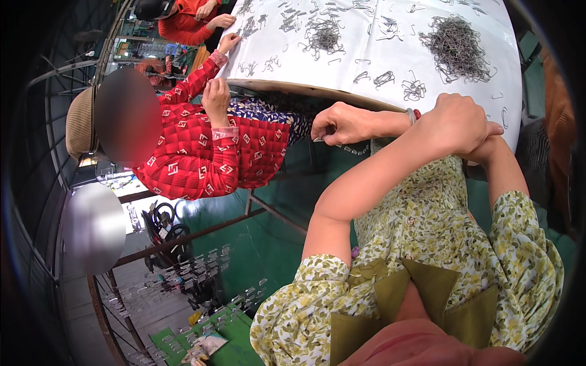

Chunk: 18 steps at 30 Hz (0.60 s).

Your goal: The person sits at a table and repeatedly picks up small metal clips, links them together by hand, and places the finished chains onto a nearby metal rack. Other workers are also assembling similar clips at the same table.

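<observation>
My right hand [342, 125] reaches left across my body, just below the edge of the white table [378, 49]. Its fingers pinch a short string of small metal clips [354, 148] that hangs under the hand. A bracelet [415, 114] sits on that wrist. My left hand [458, 122] is curled over my right forearm near the elbow, gripping it. A dense pile of grey wire hooks [458, 46] lies on the table just beyond my left hand.
More wire hooks [323, 36] lie scattered in heaps over the table. A person in a red patterned jacket [207, 152] sits at left with hands at the table edge. Another person in orange-red [189, 21] sits farther back. A green floor and metal frame are below.
</observation>
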Each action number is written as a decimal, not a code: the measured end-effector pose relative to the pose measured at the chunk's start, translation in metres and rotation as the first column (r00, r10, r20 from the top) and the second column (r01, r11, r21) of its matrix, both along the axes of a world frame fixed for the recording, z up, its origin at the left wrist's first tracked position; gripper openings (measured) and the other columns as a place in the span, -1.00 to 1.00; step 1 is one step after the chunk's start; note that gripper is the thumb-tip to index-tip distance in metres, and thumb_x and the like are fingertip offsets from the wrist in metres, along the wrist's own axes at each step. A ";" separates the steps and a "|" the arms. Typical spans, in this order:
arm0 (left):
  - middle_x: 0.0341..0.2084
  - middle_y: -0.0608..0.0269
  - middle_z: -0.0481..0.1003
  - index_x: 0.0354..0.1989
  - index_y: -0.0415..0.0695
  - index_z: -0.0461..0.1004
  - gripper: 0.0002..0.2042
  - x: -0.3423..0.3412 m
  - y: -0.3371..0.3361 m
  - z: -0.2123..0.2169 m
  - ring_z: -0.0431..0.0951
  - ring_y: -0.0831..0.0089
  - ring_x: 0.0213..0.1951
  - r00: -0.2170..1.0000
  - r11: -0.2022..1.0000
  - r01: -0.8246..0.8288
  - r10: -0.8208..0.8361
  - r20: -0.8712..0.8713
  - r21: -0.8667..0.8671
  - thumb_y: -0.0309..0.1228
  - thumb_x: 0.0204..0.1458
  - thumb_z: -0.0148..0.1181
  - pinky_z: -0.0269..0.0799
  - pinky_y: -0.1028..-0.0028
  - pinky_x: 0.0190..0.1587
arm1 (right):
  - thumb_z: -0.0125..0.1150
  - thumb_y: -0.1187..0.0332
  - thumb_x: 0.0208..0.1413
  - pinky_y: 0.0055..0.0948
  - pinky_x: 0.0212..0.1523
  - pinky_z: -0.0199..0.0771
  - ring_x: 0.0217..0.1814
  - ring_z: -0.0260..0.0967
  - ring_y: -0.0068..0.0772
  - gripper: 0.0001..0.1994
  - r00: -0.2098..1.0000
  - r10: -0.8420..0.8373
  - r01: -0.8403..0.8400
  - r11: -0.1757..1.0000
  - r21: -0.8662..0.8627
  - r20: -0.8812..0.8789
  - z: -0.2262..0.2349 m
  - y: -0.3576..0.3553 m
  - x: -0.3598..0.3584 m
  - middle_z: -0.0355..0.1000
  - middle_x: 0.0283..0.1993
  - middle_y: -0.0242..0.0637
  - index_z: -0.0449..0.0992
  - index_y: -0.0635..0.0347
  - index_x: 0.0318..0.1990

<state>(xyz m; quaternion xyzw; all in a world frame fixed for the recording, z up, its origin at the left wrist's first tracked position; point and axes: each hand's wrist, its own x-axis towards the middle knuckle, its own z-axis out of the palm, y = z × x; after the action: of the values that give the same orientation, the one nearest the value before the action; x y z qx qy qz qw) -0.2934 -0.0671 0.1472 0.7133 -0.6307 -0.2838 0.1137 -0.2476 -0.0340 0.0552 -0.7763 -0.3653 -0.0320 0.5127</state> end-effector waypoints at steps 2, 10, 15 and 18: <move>-0.48 -0.13 0.55 -0.44 -0.28 0.60 -0.39 -0.008 -0.014 -0.009 0.58 -0.03 -0.34 0.998 1.000 0.015 -0.014 -0.068 0.010 0.07 0.17 -0.15 0.46 0.14 -0.22 | 0.14 0.54 -0.12 -0.36 -0.24 0.49 -0.28 0.50 -0.29 -0.78 0.997 -0.070 0.069 0.997 -0.031 -0.034 0.000 -0.021 -0.018 0.53 -0.33 -0.15 0.53 0.31 -0.24; -0.49 -0.13 0.54 -0.47 -0.28 0.59 -0.48 -0.023 -0.009 -0.032 0.56 -0.06 -0.33 0.984 0.993 0.009 -0.030 -0.176 -0.118 0.00 0.11 -0.02 0.46 0.14 -0.23 | 0.14 0.52 -0.09 -0.39 -0.25 0.50 -0.29 0.50 -0.33 -0.78 0.972 -0.152 0.177 0.975 0.131 -0.179 0.013 -0.022 -0.024 0.53 -0.32 -0.18 0.52 0.30 -0.22; -0.53 -0.03 0.51 -0.51 -0.23 0.56 -0.73 -0.040 0.001 -0.045 0.55 0.03 -0.39 0.995 0.876 -0.032 -0.017 -0.097 -0.482 -0.24 -0.02 0.19 0.46 0.18 -0.32 | 0.15 0.50 -0.07 -0.40 -0.25 0.50 -0.29 0.50 -0.36 -0.78 0.967 -0.104 0.169 0.944 0.282 -0.231 0.006 0.010 0.015 0.53 -0.31 -0.19 0.52 0.29 -0.21; -0.53 0.06 0.50 -0.50 -0.22 0.52 -0.79 -0.029 0.017 -0.024 0.54 0.07 -0.43 0.989 0.803 -0.097 0.010 -0.150 -0.588 -0.30 -0.06 0.24 0.45 0.20 -0.35 | 0.15 0.50 -0.06 -0.41 -0.25 0.51 -0.29 0.50 -0.37 -0.78 0.965 -0.047 0.129 0.942 0.308 -0.260 0.000 0.024 0.025 0.53 -0.30 -0.20 0.52 0.29 -0.20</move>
<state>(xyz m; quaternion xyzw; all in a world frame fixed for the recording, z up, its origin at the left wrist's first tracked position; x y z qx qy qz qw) -0.3227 -0.0502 0.1234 0.6378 -0.6580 -0.1184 0.3824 -0.2228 -0.0105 0.0553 -0.6955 -0.2526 -0.0171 0.6725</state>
